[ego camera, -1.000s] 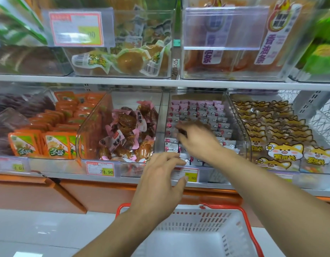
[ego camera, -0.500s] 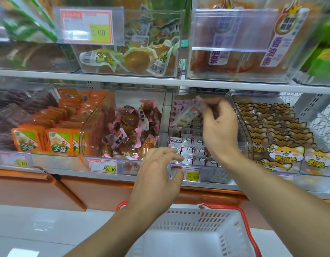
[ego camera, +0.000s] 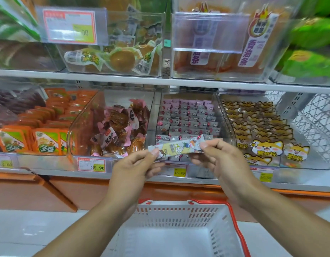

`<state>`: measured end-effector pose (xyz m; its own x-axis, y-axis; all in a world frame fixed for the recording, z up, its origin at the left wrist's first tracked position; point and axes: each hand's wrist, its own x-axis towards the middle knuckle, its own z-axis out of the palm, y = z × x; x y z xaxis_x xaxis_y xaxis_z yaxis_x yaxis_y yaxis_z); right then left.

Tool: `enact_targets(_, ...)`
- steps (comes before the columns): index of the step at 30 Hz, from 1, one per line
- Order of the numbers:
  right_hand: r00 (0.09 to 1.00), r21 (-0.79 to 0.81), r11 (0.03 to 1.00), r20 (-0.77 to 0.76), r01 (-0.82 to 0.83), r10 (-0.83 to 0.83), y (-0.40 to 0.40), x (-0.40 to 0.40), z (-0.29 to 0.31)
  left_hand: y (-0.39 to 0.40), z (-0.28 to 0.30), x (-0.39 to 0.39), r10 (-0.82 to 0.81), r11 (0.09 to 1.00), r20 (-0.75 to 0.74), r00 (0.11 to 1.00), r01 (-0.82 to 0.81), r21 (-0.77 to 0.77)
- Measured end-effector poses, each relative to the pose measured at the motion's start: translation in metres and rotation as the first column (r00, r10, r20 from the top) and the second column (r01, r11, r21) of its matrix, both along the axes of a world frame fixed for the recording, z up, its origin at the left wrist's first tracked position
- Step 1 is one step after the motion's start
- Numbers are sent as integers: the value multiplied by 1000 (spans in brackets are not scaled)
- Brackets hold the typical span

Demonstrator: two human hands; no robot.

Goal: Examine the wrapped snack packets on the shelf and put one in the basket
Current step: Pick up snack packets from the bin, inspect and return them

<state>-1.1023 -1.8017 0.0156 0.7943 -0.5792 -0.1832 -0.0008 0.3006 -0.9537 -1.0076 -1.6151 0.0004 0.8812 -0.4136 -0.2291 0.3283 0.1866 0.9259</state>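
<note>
Snack packet: a long, narrow wrapped packet (ego camera: 179, 147), pale yellow in the middle with white crimped ends, was held level just above the centre of the frame, in front of the lower shelf and above the basket
Left hand: the left hand (ego camera: 131, 167) pinched the packet's left end between thumb and forefinger, the other fingers curled beneath
Right hand: the right hand (ego camera: 218, 160) pinched the packet's right end, thumb on top and fingers curled under it
Basket: a white slotted basket (ego camera: 179, 217) with a red rim and handle sat at the bottom centre of the frame, below both hands; nothing showed on the visible part of its floor
Source bin: a clear bin (ego camera: 188, 117) at centre right of the lower shelf held rows of small pink-and-white packets, right behind the held packet
Bin to the left: a clear bin (ego camera: 119, 127) of brown snacks in pink-edged wrappers stood left of centre, with a price tag (ego camera: 92, 165) reading 29.90 on its front
Far left: orange and green packets (ego camera: 40, 140) stood in rows at the left of the lower shelf
Right bin: packets printed with cartoon cat faces (ego camera: 264, 145) filled the bin at the right of the lower shelf
Upper shelf: clear boxes (ego camera: 114, 43) of wrapped goods lined the top of the frame, blurred at the edges
</note>
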Motion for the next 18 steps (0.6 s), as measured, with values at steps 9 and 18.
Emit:
enact_targets(9,998,43,999,-54,-18,20,-11,-9,-6,-2,-10,5,-51,994,-113,992,39,-99)
enact_targets(18,984,-199,964,-62,-175,166,-11,-17,0,-4,-12,5,-48,995,-153,987,33,-98)
